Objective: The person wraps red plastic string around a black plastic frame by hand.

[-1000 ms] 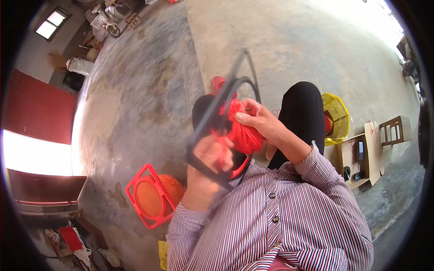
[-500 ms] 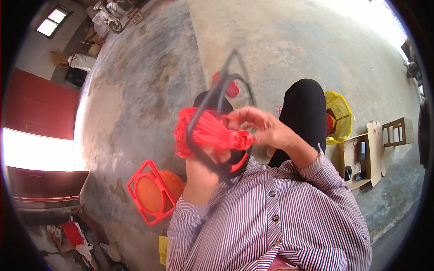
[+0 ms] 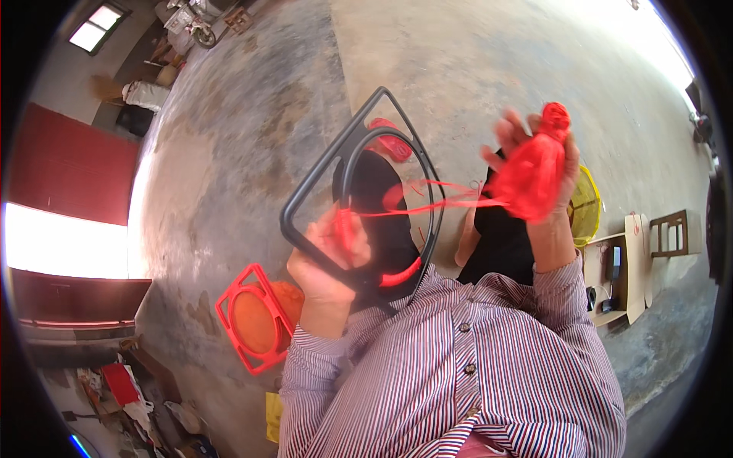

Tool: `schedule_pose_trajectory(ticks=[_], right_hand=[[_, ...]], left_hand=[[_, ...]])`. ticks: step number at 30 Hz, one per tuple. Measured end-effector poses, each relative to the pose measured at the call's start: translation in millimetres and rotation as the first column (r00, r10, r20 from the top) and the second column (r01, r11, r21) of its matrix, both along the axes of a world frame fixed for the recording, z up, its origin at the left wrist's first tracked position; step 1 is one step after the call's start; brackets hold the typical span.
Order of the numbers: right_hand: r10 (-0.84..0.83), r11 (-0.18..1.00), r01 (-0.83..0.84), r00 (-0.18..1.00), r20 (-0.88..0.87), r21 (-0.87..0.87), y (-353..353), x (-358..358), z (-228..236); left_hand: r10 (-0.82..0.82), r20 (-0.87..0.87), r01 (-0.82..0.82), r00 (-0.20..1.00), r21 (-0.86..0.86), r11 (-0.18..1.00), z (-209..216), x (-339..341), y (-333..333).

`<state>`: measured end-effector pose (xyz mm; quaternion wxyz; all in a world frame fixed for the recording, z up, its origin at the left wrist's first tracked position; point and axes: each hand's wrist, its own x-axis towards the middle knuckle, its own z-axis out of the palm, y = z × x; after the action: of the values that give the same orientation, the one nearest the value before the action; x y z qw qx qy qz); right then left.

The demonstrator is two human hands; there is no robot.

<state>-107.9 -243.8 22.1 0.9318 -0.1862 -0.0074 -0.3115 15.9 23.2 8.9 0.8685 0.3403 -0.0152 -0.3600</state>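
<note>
My left hand (image 3: 324, 267) is closed on a black frame (image 3: 288, 216), a rounded square with a ring inside it, held tilted over my lap. Red strip is wound round the ring's lower part (image 3: 401, 276) and also shows under my left fingers. Out to the right, my right hand (image 3: 571, 172) grips a blurred bundle of red plastic strip (image 3: 527, 179), its fingers partly hidden behind it. Thin red strands (image 3: 462, 204) stretch between the bundle and the ring by my left hand.
A red frame (image 3: 256, 317) leans on an orange rounded thing at lower left. Beyond my knees lies another red bundle (image 3: 391, 141). To the right stand a yellow basket (image 3: 588, 206), an open cardboard box (image 3: 635, 267) and a wooden stool (image 3: 672, 233).
My right hand has carried the red bundle up and right, away from the black frame, drawing out strands. My left hand stays on the frame, which has shifted slightly.
</note>
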Motion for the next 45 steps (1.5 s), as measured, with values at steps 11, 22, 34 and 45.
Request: schedule_pose_trajectory(ticks=[11, 22, 34, 45], right_hand=[[0.39, 0.9, -0.428, 0.874, 0.289, 0.084, -41, -45, -94], [0.36, 0.914, -0.389, 0.91, 0.206, 0.117, -27, -27, -84], [-0.158, 0.381, -0.669, 0.633, -0.758, -0.638, 59, 26, -95], [0.674, 0.404, -0.434, 0.736, -0.059, -0.805, 56, 78, 2]], left_hand=[[-0.086, 0.034, 0.084, 0.996, 0.06, 0.995, 3, 56, 58], [-0.092, -0.083, 0.09, 0.992, -0.019, 0.996, -20, 52, 67], [-0.07, 0.137, 0.065, 0.988, 0.043, 0.997, 12, 4, 6], [-0.534, 0.202, 0.553, 0.821, -0.047, 0.832, 24, -30, -34]])
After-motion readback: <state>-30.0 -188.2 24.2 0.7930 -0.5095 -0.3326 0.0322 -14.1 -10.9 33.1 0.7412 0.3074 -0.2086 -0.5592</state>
